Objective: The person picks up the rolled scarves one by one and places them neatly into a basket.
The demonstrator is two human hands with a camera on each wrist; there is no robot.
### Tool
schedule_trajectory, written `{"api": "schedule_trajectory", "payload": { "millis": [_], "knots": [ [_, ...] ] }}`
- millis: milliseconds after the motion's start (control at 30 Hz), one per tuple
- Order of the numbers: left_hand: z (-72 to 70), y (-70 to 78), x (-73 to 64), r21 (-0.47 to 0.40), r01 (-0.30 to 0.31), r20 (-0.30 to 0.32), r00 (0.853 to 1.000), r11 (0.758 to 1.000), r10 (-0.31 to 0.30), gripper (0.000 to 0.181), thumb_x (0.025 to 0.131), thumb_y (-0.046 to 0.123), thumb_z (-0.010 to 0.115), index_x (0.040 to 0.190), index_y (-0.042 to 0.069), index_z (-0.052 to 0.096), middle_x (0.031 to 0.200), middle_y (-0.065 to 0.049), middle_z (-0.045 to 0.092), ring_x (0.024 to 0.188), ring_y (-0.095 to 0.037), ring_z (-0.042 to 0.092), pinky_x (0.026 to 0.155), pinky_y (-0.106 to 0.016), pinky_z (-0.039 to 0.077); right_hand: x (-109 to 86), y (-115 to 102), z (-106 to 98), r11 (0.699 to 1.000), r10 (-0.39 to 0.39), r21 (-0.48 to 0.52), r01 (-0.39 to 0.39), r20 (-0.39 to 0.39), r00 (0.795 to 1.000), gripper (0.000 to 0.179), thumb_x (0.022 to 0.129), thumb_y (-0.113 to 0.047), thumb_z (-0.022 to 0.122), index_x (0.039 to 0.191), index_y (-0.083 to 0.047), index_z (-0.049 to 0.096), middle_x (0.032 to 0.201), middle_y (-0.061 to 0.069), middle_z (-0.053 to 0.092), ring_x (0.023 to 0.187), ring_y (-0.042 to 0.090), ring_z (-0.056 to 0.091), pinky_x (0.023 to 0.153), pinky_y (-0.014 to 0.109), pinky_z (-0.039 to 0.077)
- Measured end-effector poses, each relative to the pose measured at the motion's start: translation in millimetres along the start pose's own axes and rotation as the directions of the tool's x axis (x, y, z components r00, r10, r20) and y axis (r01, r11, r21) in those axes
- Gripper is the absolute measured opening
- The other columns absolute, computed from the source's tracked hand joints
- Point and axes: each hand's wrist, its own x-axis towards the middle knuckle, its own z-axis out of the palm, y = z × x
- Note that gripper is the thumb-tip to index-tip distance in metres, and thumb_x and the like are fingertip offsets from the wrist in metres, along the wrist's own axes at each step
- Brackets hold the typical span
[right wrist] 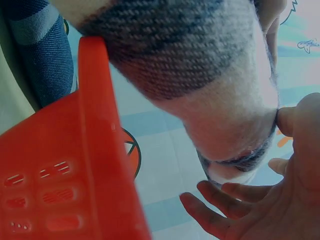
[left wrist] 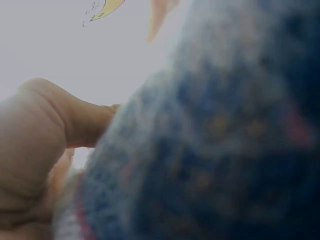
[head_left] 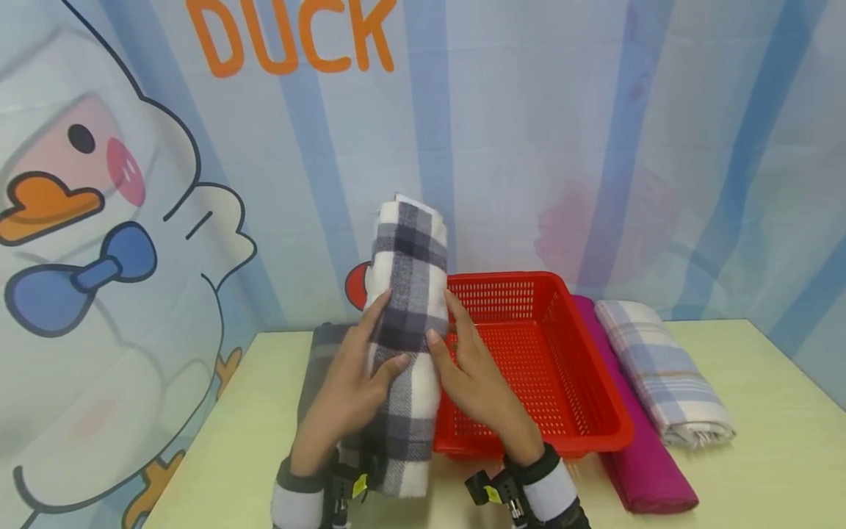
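A folded white, grey and black plaid scarf (head_left: 411, 294) stands tilted upright, its top end leaning away from me. My left hand (head_left: 350, 389) grips its left side, thumb across the front and the other fingers behind. At the opposite edge, my right hand (head_left: 479, 375) touches the scarf with its thumb and fairly straight fingers. The right wrist view shows those fingers spread beside the woolly cloth (right wrist: 220, 110). Blurred fabric (left wrist: 200, 150) fills much of the left wrist view, next to the left thumb (left wrist: 75, 110).
A red plastic basket (head_left: 598, 367) stands just right of the scarf. Beyond it lie a folded magenta cloth (head_left: 651, 470) and a pale plaid scarf (head_left: 667, 375) with fringe. A dark grey folded cloth (head_left: 324, 353) lies left, partly behind my left hand. A printed curtain (head_left: 496, 147) hangs behind the table (head_left: 225, 441).
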Motion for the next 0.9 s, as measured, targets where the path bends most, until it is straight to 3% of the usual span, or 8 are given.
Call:
{"api": "schedule_trajectory", "payload": {
  "millis": [200, 500, 900],
  "knots": [
    [2.8, 1.8, 0.9, 0.005, 0.005, 0.004, 1.000, 1.000, -0.005, 0.087, 0.091, 0.009, 0.068, 0.158, 0.037, 0.019, 0.135, -0.019, 0.050, 0.117, -0.033, 0.054, 0.095, -0.057, 0.050, 0.7, 1.2, -0.2, 0.998, -0.009, 0.069, 0.008, 0.008, 1.000, 0.066, 0.106, -0.037, 0.044, 0.160, -0.029, 0.007, 0.155, 0.011, 0.037, 0.129, 0.032, 0.055, 0.096, 0.049, 0.054],
    [7.3, 4.6, 1.2, 0.031, -0.004, 0.004, 1.000, 1.000, 0.003, 0.089, 0.090, 0.011, 0.070, 0.158, 0.038, 0.020, 0.129, -0.017, 0.052, 0.111, -0.031, 0.055, 0.091, -0.053, 0.052, 2.0, 2.9, -0.6, 0.994, 0.026, 0.107, -0.027, 0.011, 1.000, 0.062, 0.106, -0.038, 0.042, 0.158, -0.034, 0.008, 0.148, 0.017, 0.046, 0.125, 0.032, 0.058, 0.095, 0.048, 0.054],
    [12.8, 10.0, -1.6, 0.023, -0.005, 0.019, 1.000, 1.000, 0.004, 0.091, 0.090, 0.011, 0.071, 0.157, 0.044, 0.018, 0.133, -0.015, 0.051, 0.114, -0.030, 0.054, 0.093, -0.054, 0.051, 3.7, 4.8, -5.0, 0.973, 0.042, 0.227, -0.046, 0.020, 0.999, 0.066, 0.106, -0.034, 0.045, 0.157, -0.037, 0.005, 0.153, 0.016, 0.035, 0.124, 0.035, 0.056, 0.097, 0.050, 0.052]
  ]
}}
